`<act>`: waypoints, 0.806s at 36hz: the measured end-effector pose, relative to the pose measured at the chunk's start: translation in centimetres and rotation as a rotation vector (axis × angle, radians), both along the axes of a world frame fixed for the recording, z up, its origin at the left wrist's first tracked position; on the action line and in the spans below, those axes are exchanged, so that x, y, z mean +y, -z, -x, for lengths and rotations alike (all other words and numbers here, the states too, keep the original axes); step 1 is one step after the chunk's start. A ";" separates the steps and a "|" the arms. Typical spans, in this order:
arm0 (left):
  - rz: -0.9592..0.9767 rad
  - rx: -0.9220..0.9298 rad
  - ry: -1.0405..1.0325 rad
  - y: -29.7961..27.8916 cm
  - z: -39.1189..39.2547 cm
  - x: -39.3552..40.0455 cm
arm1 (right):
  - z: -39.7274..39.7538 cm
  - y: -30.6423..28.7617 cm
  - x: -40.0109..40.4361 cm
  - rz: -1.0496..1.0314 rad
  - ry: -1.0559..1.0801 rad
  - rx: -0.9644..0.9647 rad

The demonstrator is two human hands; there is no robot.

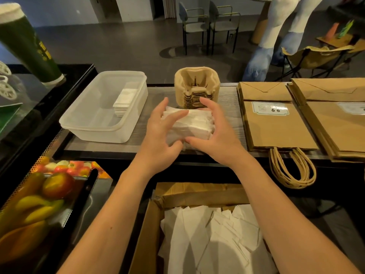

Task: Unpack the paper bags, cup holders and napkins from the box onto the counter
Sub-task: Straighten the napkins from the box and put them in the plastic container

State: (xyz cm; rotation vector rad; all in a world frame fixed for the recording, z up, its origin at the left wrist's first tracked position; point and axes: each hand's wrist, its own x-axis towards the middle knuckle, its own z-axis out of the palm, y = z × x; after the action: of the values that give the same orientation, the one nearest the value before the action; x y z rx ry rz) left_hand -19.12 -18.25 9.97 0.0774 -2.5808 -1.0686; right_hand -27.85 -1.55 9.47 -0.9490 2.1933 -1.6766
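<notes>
My left hand [160, 127] and my right hand [213, 131] cup a thick stack of white folded paper napkins [194, 123] from either side, fingers spread and curled around its ends, thumbs tucked at the near edge. The stack looks to be resting on or just above the grey wood-grain tabletop [227, 103]; I cannot tell whether its weight is fully down. I judge the napkin step is under way: this bundle is being set down. Just beyond my fingertips stands the nested pile of brown moulded-pulp cup holders [197, 84], close to the napkins. To the right of my right hand lie the flat brown paper bags with twisted handles [276, 125] in two piles. To the left of my left hand sits a clear plastic tub [83, 123] with a few white packets inside. Nearer to me, under my forearms, the open brown cardboard box [150, 224] still holds loose white napkins [213, 238]. The next move, I think, calls for squaring the stack so it does not slump, letting go gently, then reaching back into the box for the rest.
</notes>
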 end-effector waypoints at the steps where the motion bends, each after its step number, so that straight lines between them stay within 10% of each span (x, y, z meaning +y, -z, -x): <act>1: 0.027 0.014 -0.030 0.2 0.0 -0.1 | 0.0 0.0 -0.1 -0.008 -0.006 0.002; 29: -0.257 0.025 -0.201 -2.3 0.9 -0.2 | -0.2 0.2 0.6 -0.042 0.044 -0.013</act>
State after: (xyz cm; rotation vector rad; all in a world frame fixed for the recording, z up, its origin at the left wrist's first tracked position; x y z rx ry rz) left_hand -19.98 -18.45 12.23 0.3743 -2.3402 -1.3060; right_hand -27.68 -0.97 9.27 -0.8836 2.2475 -1.6436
